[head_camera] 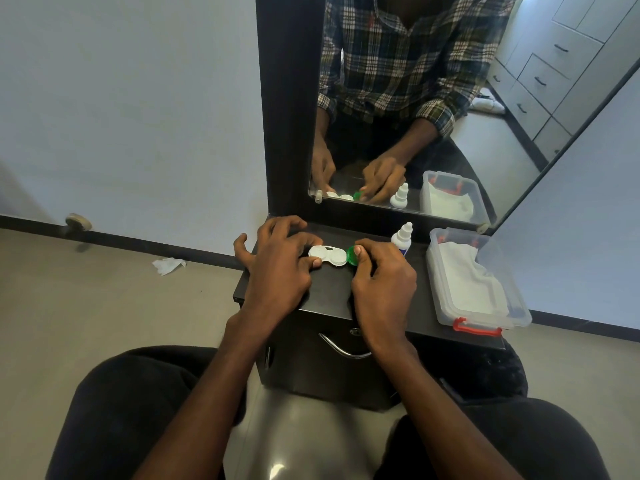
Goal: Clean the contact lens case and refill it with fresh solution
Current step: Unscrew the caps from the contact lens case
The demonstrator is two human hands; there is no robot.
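A white contact lens case (328, 255) lies on the dark cabinet top (329, 292). My left hand (277, 261) pins its left end down with thumb and fingers. My right hand (381, 275) pinches a green cap (352, 256), tilted at the case's right well. Whether the cap still touches the well's thread is hard to tell. A white solution bottle (402, 237) with a blue label stands upright just behind my right hand, its cap on.
A clear plastic box (485, 306) with a red latch, holding white tissue, sits at the cabinet's right. A mirror (415, 116) rises behind the cabinet. A crumpled tissue (168, 265) lies on the floor at left. A drawer handle (341, 348) is below the top.
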